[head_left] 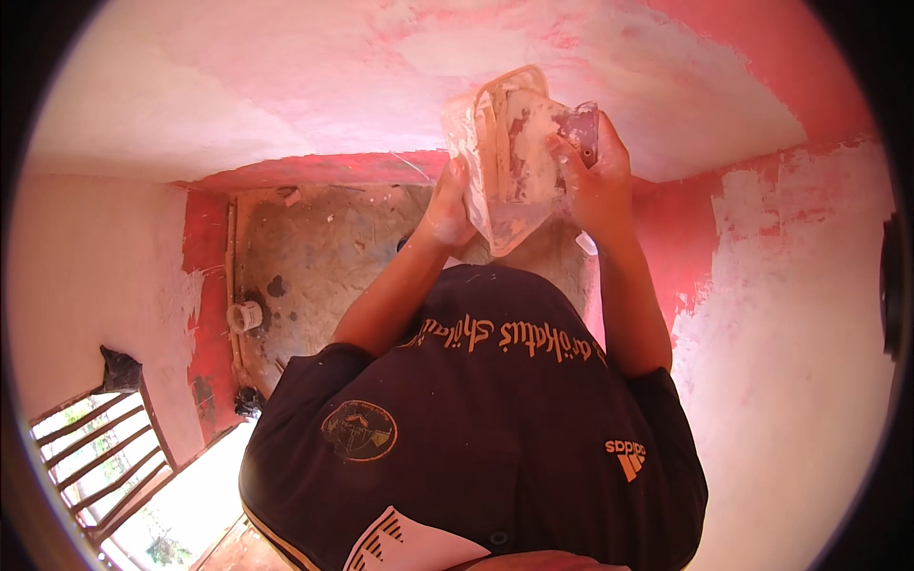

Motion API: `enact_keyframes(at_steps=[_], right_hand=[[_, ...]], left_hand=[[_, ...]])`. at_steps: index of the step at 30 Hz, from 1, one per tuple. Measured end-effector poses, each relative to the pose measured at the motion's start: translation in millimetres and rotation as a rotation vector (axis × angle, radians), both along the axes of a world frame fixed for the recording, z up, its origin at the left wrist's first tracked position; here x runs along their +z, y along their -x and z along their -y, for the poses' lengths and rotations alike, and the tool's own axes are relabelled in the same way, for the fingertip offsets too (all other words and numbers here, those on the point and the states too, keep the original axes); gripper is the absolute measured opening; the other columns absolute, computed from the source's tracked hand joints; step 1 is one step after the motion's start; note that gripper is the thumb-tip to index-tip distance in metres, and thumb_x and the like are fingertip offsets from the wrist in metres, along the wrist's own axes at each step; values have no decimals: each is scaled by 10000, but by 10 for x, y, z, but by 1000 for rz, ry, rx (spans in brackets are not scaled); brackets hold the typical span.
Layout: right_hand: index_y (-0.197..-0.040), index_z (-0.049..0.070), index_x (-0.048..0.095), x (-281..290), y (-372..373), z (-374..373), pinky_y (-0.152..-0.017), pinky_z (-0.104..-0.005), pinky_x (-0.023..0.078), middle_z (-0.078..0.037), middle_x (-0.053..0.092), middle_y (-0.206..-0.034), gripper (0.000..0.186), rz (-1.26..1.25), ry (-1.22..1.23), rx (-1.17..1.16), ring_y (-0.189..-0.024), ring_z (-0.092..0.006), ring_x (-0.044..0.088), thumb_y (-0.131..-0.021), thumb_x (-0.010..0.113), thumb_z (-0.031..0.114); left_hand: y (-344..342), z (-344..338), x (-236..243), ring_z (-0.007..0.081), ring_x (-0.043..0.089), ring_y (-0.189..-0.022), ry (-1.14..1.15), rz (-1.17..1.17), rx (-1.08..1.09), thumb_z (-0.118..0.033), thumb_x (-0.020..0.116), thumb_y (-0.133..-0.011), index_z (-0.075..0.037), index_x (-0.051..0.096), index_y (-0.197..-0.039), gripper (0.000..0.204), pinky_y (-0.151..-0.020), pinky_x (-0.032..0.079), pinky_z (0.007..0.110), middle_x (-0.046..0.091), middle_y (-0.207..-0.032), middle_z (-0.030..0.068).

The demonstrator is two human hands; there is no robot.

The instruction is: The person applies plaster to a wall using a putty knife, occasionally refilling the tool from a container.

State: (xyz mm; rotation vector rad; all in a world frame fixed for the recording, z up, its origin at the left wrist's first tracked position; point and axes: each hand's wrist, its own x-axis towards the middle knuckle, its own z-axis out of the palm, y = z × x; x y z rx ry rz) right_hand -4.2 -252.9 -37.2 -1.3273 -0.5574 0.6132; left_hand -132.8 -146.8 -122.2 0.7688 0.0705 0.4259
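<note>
In front of my chest, my left hand (pixel 449 205) grips the side of a clear plastic tub (pixel 465 124) smeared with white paste. The tub is tilted, its open mouth turned to the right. My right hand (pixel 602 181) is closed round a putty knife (pixel 533 133) with a broad blade, coated in white paste. That blade lies across the mouth of the tub; whether it touches the inside, I cannot tell. Just beyond the tub stands a wall (pixel 381 95) with uneven white filler over pink-red paint.
Patchy white filler covers the right wall (pixel 790 247), with red paint along its edge. A small white bucket (pixel 245 316) rests on the stained floor (pixel 314 247) at left. Near the lower left is a barred window (pixel 105 447) with a black plastic bag (pixel 121 369) at its corner.
</note>
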Motion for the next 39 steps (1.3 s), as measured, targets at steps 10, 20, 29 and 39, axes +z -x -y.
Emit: enact_keyframes(at_steps=[10, 20, 29, 39], right_hand=[[-1102, -18, 542, 333, -153, 299, -614, -228, 432, -25, 608, -864, 254, 222, 125, 7, -721, -55, 504, -868, 621, 45], [-1075, -35, 560, 416, -302, 306, -707, -325, 472, -149, 648, -861, 273, 392, 371, 211, -745, -189, 592, -830, 599, 81], [-1048, -25, 574, 430, -298, 316, -665, -312, 466, -107, 625, -803, 240, 346, 315, 166, -694, -157, 564, -831, 608, 70], [-1020, -20, 580, 596, -261, 471, -591, -256, 443, -20, 620, -802, 163, 208, 294, 77, -669, -66, 519, -865, 596, 27]], left_hand=[[-1, -74, 10, 248, 498, -1223, 10, 50, 65, -588, 501, -908, -9, 281, -1433, 812, -1007, 445, 441, 476, -1339, 128], [-82, -84, 116, 264, 459, -1266, -112, 82, 164, -511, 566, -896, 4, 230, -1445, 824, -1052, 398, 440, 439, -1374, 146], [-71, 51, 161, 249, 410, -1313, 42, 143, 44, -546, 487, -928, -22, 228, -1463, 792, -1083, 355, 449, 380, -1441, 124], [-56, 210, 119, 267, 508, -1229, -13, 93, 26, -515, 404, -969, -6, 280, -1432, 699, -1028, 428, 421, 470, -1364, 157]])
